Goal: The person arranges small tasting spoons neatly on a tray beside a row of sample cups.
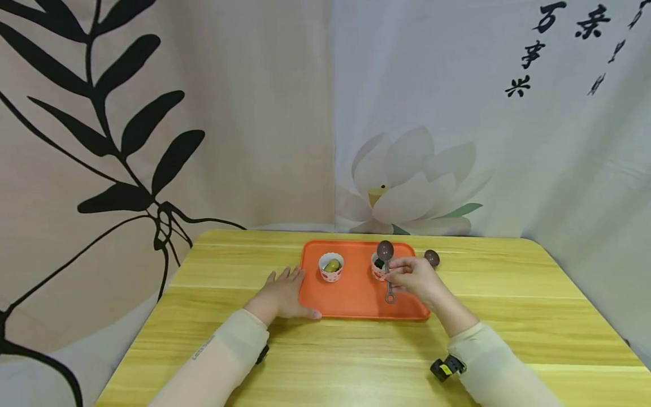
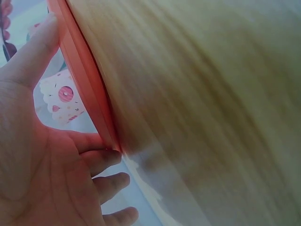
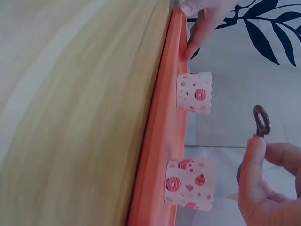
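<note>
My right hand [image 1: 414,279] pinches the handle of a brown spoon [image 1: 385,250] above the right part of an orange tray [image 1: 356,299]. The spoon's bowl points away from me, and the ring at its handle end [image 3: 262,121] shows in the right wrist view. Behind the spoon, a paper cup [image 3: 189,184] with pink print holds something dark, partly hidden in the head view. A second paper cup [image 1: 331,276], with a green-yellow piece [image 1: 333,265] in it, stands on the tray's left side. My left hand [image 1: 285,295] rests with spread fingers against the tray's left edge and near corner.
Another brown spoon [image 1: 432,258] lies just right of the tray, partly hidden by the right hand. The tray is on a wooden table [image 1: 335,367], near its far edge. A printed curtain [image 1: 274,141] hangs behind the table.
</note>
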The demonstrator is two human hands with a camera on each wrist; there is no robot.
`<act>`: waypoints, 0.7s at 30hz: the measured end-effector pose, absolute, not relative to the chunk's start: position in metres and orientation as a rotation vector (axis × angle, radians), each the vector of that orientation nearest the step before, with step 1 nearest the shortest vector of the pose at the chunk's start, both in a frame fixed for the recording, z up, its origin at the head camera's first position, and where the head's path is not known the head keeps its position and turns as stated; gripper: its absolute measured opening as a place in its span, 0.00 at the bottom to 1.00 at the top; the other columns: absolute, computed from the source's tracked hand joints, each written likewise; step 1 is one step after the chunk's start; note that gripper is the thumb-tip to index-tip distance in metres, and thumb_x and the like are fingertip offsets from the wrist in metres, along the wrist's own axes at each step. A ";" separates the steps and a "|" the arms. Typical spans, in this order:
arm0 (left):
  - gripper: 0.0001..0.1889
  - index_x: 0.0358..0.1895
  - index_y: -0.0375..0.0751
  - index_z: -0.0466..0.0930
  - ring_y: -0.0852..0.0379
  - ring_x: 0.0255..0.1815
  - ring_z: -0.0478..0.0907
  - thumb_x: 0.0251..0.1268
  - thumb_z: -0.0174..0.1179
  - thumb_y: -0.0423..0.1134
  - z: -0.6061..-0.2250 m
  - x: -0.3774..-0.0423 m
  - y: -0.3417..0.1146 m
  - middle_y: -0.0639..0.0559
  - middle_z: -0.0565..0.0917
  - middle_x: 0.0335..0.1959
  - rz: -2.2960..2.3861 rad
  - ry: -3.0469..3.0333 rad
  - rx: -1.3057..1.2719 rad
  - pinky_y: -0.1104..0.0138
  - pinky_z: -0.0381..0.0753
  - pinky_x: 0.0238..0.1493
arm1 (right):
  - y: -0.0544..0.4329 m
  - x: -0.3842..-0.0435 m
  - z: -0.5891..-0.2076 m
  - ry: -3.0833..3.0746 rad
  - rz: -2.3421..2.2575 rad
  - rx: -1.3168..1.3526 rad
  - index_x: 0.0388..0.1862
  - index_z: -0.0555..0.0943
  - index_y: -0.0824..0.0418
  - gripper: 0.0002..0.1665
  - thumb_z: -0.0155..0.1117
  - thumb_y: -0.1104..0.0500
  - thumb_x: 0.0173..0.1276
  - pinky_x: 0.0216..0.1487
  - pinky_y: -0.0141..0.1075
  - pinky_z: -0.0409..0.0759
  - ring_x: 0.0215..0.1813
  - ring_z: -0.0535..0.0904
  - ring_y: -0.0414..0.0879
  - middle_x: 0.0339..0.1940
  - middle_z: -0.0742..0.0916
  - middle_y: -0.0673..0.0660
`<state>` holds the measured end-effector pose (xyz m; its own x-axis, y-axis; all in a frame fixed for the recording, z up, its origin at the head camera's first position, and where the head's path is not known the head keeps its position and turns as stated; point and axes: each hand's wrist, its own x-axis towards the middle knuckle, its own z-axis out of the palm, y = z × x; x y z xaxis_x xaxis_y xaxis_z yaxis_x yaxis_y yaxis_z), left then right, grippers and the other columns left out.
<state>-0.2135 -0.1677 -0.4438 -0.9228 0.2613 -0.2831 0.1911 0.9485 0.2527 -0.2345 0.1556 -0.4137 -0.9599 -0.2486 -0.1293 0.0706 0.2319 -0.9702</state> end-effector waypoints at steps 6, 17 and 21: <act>0.65 0.80 0.36 0.49 0.38 0.81 0.45 0.48 0.63 0.77 -0.444 -0.214 -0.168 0.41 0.52 0.81 0.309 2.779 0.328 0.40 0.41 0.76 | 0.144 -0.235 -0.418 2.250 -1.785 -0.155 0.56 0.75 0.78 0.18 0.63 0.71 0.69 0.39 0.39 0.87 0.35 0.85 0.44 0.40 0.85 0.61; 0.65 0.80 0.35 0.49 0.38 0.81 0.44 0.48 0.64 0.76 -0.441 -0.214 -0.166 0.40 0.52 0.81 0.311 2.777 0.324 0.40 0.41 0.76 | 0.128 -0.236 -0.423 2.237 -1.775 -0.143 0.57 0.75 0.75 0.19 0.64 0.69 0.70 0.40 0.42 0.87 0.37 0.86 0.48 0.42 0.85 0.62; 0.64 0.80 0.35 0.49 0.38 0.81 0.45 0.48 0.64 0.76 -0.441 -0.213 -0.167 0.40 0.53 0.80 0.297 2.778 0.327 0.40 0.42 0.76 | 0.123 -0.237 -0.424 2.237 -1.776 -0.133 0.57 0.76 0.74 0.19 0.65 0.69 0.69 0.40 0.42 0.87 0.37 0.87 0.48 0.43 0.86 0.62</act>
<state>-0.2131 -0.1667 -0.4408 -0.9201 0.2573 -0.2951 0.1891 0.9520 0.2407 -0.2367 0.1230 -0.4241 -0.9563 -0.2442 -0.1609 0.1013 0.2393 -0.9656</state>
